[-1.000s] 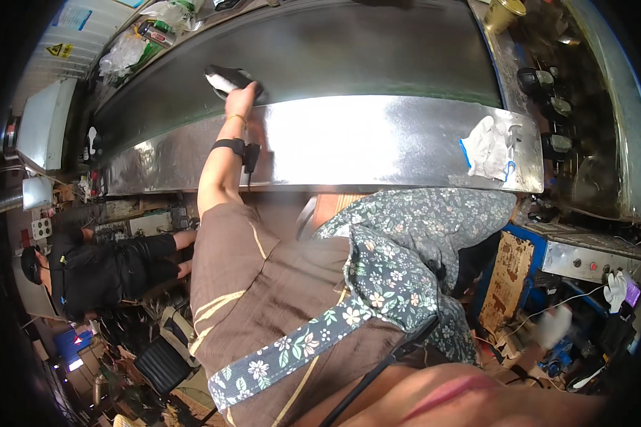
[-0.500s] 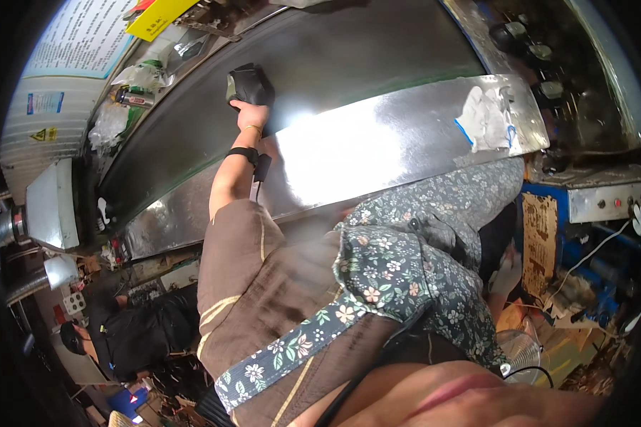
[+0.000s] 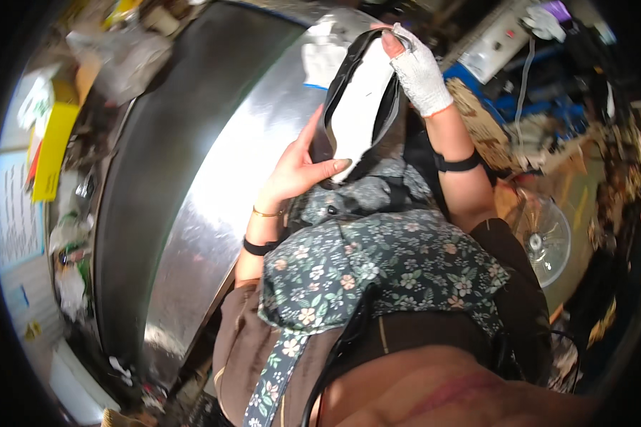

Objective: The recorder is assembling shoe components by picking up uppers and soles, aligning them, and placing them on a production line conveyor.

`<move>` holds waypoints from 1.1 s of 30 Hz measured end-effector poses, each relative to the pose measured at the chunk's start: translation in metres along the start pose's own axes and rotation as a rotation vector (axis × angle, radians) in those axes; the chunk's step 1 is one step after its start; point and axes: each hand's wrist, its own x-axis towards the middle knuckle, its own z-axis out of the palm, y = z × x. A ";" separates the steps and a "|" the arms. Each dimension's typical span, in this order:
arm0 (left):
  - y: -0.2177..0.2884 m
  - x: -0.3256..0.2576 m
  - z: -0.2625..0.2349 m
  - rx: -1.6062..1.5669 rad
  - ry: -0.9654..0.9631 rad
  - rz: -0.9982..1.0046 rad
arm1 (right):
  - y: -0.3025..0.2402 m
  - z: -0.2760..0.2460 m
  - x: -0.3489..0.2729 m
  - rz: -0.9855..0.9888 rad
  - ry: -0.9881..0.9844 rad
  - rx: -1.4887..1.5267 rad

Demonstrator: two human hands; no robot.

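Observation:
A black shoe upper [image 3: 335, 85] with a white sole-shaped inner face [image 3: 363, 99] is held up over my lap, its long side pointing away from me. My bare left hand [image 3: 299, 164] grips its near end, the thumb lying over the rim and onto the white part. At the far end my right hand [image 3: 421, 75], in a white glove with the thumb tip bare, pinches the edge. The fingers beneath the upper are partly hidden. Just beyond it, a white work glove [image 3: 323, 57] lies on the shiny metal ledge [image 3: 221, 156].
Left of the ledge runs a long dark belt-like surface [image 3: 171, 121]. Plastic bags [image 3: 124, 60] and a yellow box [image 3: 55, 153] line its far side. On my right stand a control panel [image 3: 495, 53] with a hanging white cable and a fan [image 3: 545, 238].
My left hand has brought a black shoe upper from the dark surface to over my lap. My gloved right hand has come up and taken its far end. The view has turned right.

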 end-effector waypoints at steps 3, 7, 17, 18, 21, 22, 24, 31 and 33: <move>0.005 0.038 0.021 0.197 -0.085 0.031 | 0.004 -0.001 -0.045 0.142 0.102 0.011; -0.041 0.071 0.037 0.352 0.032 0.016 | 0.021 0.020 -0.098 0.255 -0.187 -0.144; -0.061 0.081 0.047 0.424 0.090 0.020 | 0.044 0.020 -0.106 0.305 -0.148 -0.103; -0.063 0.081 0.047 0.477 0.120 0.025 | 0.044 0.019 -0.115 0.285 -0.063 -0.189; -0.071 0.098 0.035 0.678 0.197 0.272 | 0.074 0.029 -0.174 0.332 0.146 -0.137; -0.060 0.113 0.040 0.413 0.075 0.049 | 0.121 0.032 -0.208 0.384 0.311 -0.076; -0.068 0.109 0.018 0.090 0.035 -0.228 | 0.073 0.036 -0.185 0.442 0.253 -0.096; -0.076 0.079 0.031 -0.126 0.045 -0.181 | 0.091 0.029 -0.165 1.007 -0.232 -0.149; -0.074 0.081 0.038 -0.150 0.113 -0.193 | 0.077 0.033 -0.158 0.842 -0.240 -0.322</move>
